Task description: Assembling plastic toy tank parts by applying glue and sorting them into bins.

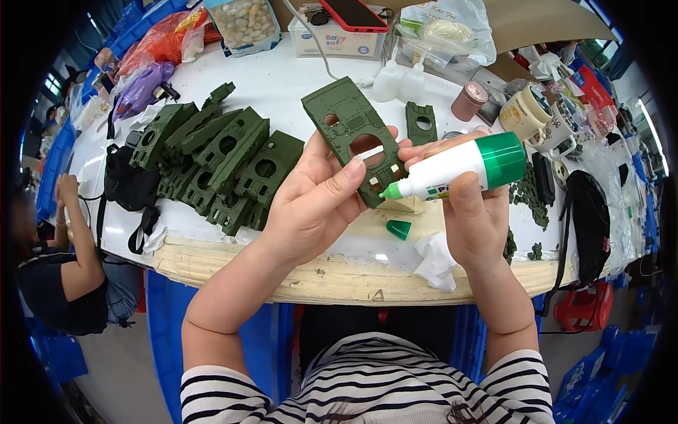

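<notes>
My left hand [314,194] grips a dark green plastic model tank hull [349,116] with a large round hole, tilted up above the table. In my right hand [477,215] lies a white glue bottle [452,169] with a green base, its pale green nozzle pointing left at the hull's lower end. Whether the tip touches the hull I cannot tell. Below, a green bottle cap [398,229] rests on the table beside a crumpled white tissue [435,261]. Several similar green hulls [226,152] are piled to the left of my left hand.
A smaller green part [421,124] lies beyond my hands. Little green pieces [526,194] are scattered at right, near mugs [526,113] and a black bag [592,219]. White squeeze bottles [399,81] and a plastic box [335,39] stand at the back. Another person [67,261] sits at left.
</notes>
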`<action>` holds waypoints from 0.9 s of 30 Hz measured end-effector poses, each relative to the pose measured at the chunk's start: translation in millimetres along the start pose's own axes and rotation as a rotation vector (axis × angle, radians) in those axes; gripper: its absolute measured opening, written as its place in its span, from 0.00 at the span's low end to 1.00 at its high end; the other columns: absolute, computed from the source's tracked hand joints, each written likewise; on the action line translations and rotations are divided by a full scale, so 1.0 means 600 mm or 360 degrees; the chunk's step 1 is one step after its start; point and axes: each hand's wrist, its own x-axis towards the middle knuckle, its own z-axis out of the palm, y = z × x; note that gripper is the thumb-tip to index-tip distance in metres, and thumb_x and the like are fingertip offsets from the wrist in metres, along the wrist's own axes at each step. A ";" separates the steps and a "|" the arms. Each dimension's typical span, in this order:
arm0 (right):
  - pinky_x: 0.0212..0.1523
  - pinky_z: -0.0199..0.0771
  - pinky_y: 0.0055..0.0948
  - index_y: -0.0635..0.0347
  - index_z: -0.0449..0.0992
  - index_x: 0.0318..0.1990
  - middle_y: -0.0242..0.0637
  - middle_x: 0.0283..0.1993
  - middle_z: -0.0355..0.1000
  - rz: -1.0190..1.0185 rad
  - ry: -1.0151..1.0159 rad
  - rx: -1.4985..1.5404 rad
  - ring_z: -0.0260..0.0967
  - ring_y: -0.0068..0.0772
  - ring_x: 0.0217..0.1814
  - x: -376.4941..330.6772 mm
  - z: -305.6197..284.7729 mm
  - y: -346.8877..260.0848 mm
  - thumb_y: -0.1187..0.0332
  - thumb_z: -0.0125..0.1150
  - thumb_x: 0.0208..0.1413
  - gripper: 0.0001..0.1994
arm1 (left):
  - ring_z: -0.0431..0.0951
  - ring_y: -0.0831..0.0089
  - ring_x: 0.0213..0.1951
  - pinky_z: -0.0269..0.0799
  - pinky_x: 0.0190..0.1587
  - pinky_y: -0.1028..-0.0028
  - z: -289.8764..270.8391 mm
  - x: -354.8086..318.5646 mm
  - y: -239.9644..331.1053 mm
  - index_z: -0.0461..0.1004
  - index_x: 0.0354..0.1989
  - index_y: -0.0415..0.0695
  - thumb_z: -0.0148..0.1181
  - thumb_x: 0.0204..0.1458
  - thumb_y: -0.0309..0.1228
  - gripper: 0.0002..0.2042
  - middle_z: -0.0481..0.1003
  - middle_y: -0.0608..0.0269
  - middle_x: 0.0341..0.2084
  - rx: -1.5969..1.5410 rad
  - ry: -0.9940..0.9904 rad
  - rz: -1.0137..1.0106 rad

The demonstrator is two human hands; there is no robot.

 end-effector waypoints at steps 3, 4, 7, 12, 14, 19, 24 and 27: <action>0.58 0.65 0.42 0.66 0.67 0.46 0.47 0.43 0.73 0.0017 -0.0033 0.0040 0.71 0.41 0.51 0.003 -0.001 -0.004 0.51 0.53 0.61 0.23 | 0.57 0.57 0.66 0.58 0.64 0.58 0.003 -0.004 0.000 0.45 0.67 0.45 0.43 0.62 0.30 0.26 0.54 0.48 0.64 0.0022 0.0002 0.0016; 0.58 0.65 0.42 0.66 0.67 0.46 0.47 0.43 0.72 0.0021 -0.0020 0.0058 0.71 0.41 0.51 0.003 0.000 -0.003 0.51 0.53 0.61 0.22 | 0.56 0.57 0.66 0.59 0.63 0.58 0.004 -0.003 0.000 0.44 0.67 0.46 0.43 0.62 0.30 0.26 0.54 0.49 0.64 0.0043 -0.0002 0.0026; 0.48 0.72 0.28 0.67 0.73 0.44 0.41 0.45 0.74 0.0008 0.0088 0.0373 0.72 0.27 0.45 -0.002 0.003 0.006 0.66 0.62 0.57 0.14 | 0.57 0.58 0.65 0.59 0.63 0.60 0.002 -0.004 -0.002 0.44 0.68 0.47 0.43 0.62 0.29 0.26 0.55 0.50 0.63 0.0106 -0.0047 0.0042; 0.47 0.73 0.28 0.66 0.72 0.46 0.40 0.45 0.74 -0.0030 0.0086 0.0386 0.72 0.26 0.45 -0.006 0.007 0.012 0.69 0.63 0.56 0.14 | 0.58 0.59 0.65 0.60 0.62 0.60 0.001 -0.005 -0.004 0.45 0.67 0.47 0.43 0.62 0.30 0.26 0.55 0.51 0.63 0.0119 -0.0040 0.0051; 0.52 0.70 0.33 0.66 0.70 0.46 0.43 0.45 0.73 -0.0032 0.0063 0.0284 0.71 0.31 0.48 -0.005 0.006 0.012 0.65 0.60 0.57 0.15 | 0.58 0.59 0.64 0.60 0.62 0.60 0.000 -0.004 -0.005 0.45 0.67 0.46 0.44 0.62 0.30 0.26 0.56 0.51 0.63 0.0115 -0.0039 0.0047; 0.60 0.63 0.42 0.67 0.68 0.45 0.47 0.44 0.71 -0.0051 0.0019 0.0022 0.70 0.39 0.51 -0.004 0.000 0.012 0.57 0.54 0.61 0.18 | 0.59 0.60 0.64 0.60 0.62 0.60 0.002 -0.003 -0.004 0.46 0.66 0.46 0.44 0.62 0.31 0.25 0.56 0.50 0.63 0.0110 -0.0026 0.0058; 0.61 0.62 0.43 0.67 0.67 0.45 0.47 0.45 0.72 -0.0005 -0.0026 0.0017 0.70 0.39 0.51 -0.001 0.002 0.011 0.58 0.52 0.62 0.18 | 0.60 0.60 0.64 0.61 0.62 0.60 -0.004 -0.006 -0.004 0.46 0.66 0.46 0.44 0.62 0.30 0.25 0.57 0.52 0.63 0.0031 0.0009 -0.0008; 0.62 0.61 0.43 0.66 0.65 0.47 0.47 0.44 0.72 0.0014 0.0028 -0.0022 0.69 0.39 0.52 0.002 0.001 0.011 0.54 0.53 0.61 0.21 | 0.59 0.61 0.64 0.60 0.63 0.61 -0.007 0.001 -0.004 0.44 0.67 0.48 0.44 0.62 0.29 0.26 0.57 0.53 0.63 -0.0046 -0.0045 -0.0016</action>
